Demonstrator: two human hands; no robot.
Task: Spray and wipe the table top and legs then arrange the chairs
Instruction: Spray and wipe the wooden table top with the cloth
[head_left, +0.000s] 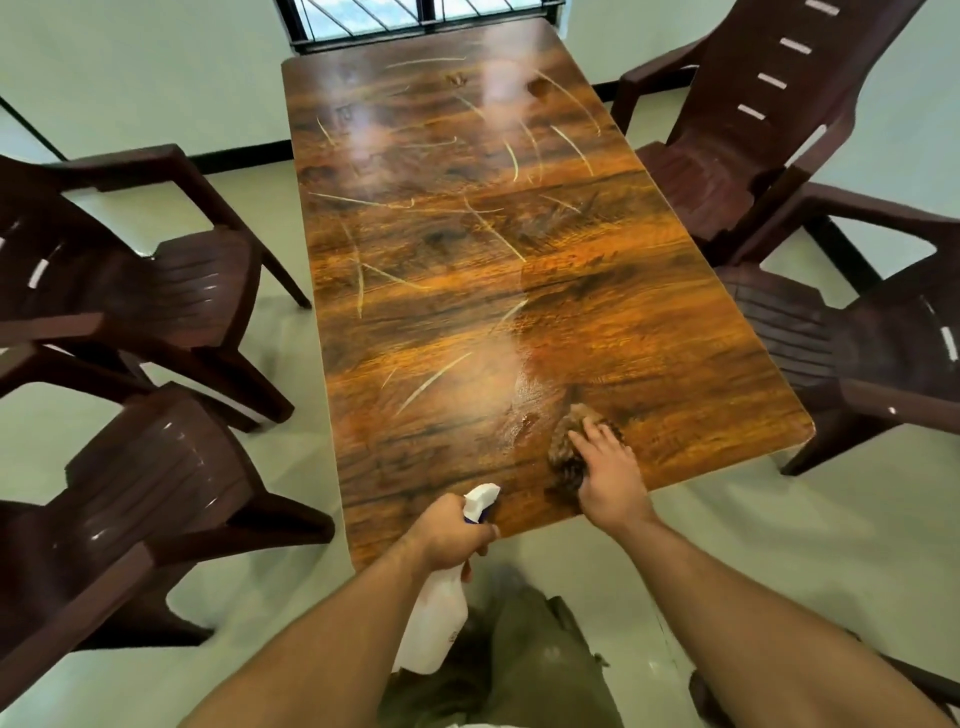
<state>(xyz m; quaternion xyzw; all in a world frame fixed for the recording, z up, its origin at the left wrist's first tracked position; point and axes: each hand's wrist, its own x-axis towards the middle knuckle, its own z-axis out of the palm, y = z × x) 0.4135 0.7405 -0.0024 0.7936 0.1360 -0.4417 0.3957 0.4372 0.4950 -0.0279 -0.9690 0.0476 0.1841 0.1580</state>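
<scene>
A long glossy wood-grain table top (467, 291) stretches away from me, marked with pale streaks and a wet patch (524, 410) near its front end. My left hand (449, 535) grips the neck of a white spray bottle (439, 618) at the table's near edge, nozzle pointing over the top. My right hand (608, 473) presses flat on a brown cloth (569, 452) lying on the table near the front right corner, just right of the wet patch. The table legs are hidden under the top.
Dark brown plastic armchairs stand pulled back from the table: two on the left (156, 280) (140, 509) and two on the right (753, 130) (862, 343). A barred window (415, 21) is past the far end. The floor is pale tile.
</scene>
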